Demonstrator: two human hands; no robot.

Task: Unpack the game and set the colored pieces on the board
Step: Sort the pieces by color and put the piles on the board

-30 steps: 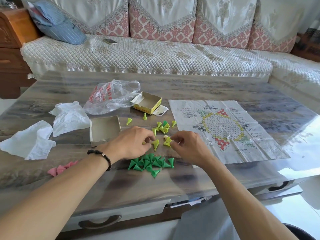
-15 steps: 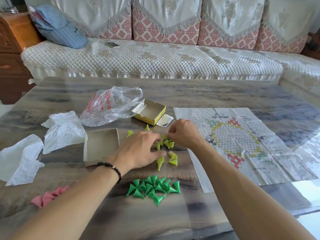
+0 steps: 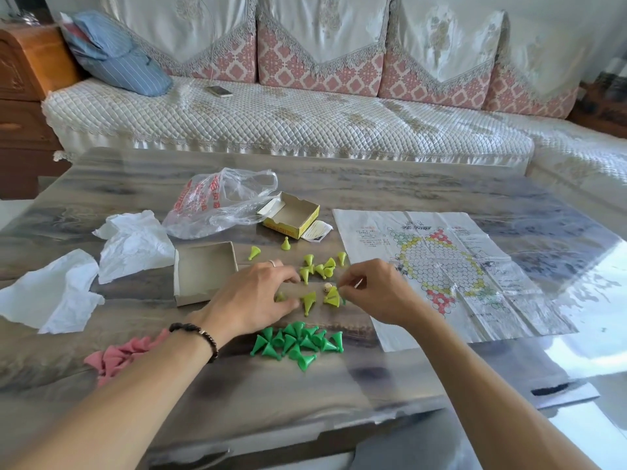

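Note:
The paper board (image 3: 475, 239), printed with a hexagon grid and red, yellow and green corners, lies flat at the table's right with no pieces on it. Yellow-green cone pieces (image 3: 319, 266) are scattered left of it, beside a small die (image 3: 327, 287). Nearer me sit a pile of dark green cones (image 3: 298, 342) and, at the left, a pile of pink cones (image 3: 115, 354). My left hand (image 3: 251, 296) rests palm down, fingers apart, with one yellow-green cone in the gap by the thumb. My right hand (image 3: 376, 290) pinches a yellow-green cone (image 3: 332, 296) at its fingertips.
An open grey box half (image 3: 203, 273) and a yellow box half (image 3: 291, 215) stand behind the pieces, with a clear plastic bag (image 3: 217, 201). Crumpled white papers (image 3: 135, 242) lie at the left. A sofa with a phone (image 3: 220, 91) runs behind the table.
My right hand has drawn back from the far cluster of yellow-green cones to the nearer ones and closed its fingertips on one. My left hand shifted slightly towards me.

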